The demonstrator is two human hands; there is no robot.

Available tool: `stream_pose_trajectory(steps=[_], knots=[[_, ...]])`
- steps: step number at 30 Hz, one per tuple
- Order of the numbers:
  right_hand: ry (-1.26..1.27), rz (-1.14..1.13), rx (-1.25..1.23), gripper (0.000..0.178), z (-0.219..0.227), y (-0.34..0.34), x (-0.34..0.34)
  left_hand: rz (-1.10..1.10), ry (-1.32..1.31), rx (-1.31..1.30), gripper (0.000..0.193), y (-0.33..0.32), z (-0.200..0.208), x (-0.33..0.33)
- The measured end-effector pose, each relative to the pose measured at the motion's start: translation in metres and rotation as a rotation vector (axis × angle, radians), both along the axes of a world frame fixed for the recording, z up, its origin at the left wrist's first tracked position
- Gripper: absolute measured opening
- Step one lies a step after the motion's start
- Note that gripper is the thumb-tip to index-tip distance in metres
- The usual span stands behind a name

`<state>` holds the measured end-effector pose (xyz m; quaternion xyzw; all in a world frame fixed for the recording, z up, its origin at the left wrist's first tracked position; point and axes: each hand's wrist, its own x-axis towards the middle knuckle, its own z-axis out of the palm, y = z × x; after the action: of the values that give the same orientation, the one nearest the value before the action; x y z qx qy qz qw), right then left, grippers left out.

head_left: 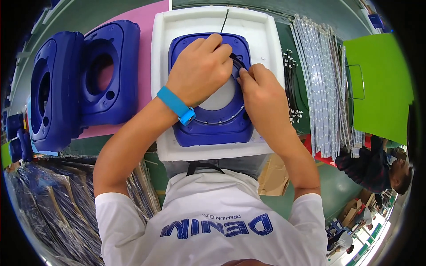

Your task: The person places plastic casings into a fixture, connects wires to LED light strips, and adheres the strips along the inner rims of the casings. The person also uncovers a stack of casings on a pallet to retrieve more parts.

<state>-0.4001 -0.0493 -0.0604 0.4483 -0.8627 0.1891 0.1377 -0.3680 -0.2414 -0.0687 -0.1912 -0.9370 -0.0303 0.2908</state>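
A blue plastic housing (pixel 213 135) with a large round opening lies flat in a white foam tray (pixel 160 95) in front of me. My left hand (pixel 204 66), with a blue band on its wrist, is closed over the upper part of the opening; its fingertips are hidden. My right hand (pixel 262 95) pinches a dark strip (pixel 238 63) at the upper right of the ring, close to my left fingers. A thin black cable (pixel 225 20) runs from behind the left hand to the tray's far rim. Small light spots line the ring's lower inner edge.
Two similar blue housings (pixel 108 73) stand at the left on a pink sheet (pixel 148 48). To the right lie black cables with white connectors (pixel 290 84), many clear LED strips (pixel 319 84) and a green panel (pixel 377 84). Plastic-wrapped stock (pixel 57 208) is at lower left; people are at far right.
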Motion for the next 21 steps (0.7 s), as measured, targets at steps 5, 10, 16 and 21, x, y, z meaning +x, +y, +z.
stream_pose_trajectory(steps=[5,10,16,21], knots=[[0.042,0.046,0.055,0.012,0.001,0.0,-0.002,0.015,0.011,-0.012,0.02,0.0,0.0,-0.003],[0.014,0.063,0.106,0.011,0.007,-0.001,-0.001,0.044,0.02,-0.1,0.02,-0.001,0.004,-0.002],[-0.142,0.059,0.03,0.011,0.003,0.005,-0.006,-0.038,-0.149,0.209,0.019,-0.002,0.024,0.039],[-0.208,0.044,0.018,0.011,0.006,0.004,-0.012,-0.04,-0.507,0.577,0.036,0.018,0.019,0.115]])
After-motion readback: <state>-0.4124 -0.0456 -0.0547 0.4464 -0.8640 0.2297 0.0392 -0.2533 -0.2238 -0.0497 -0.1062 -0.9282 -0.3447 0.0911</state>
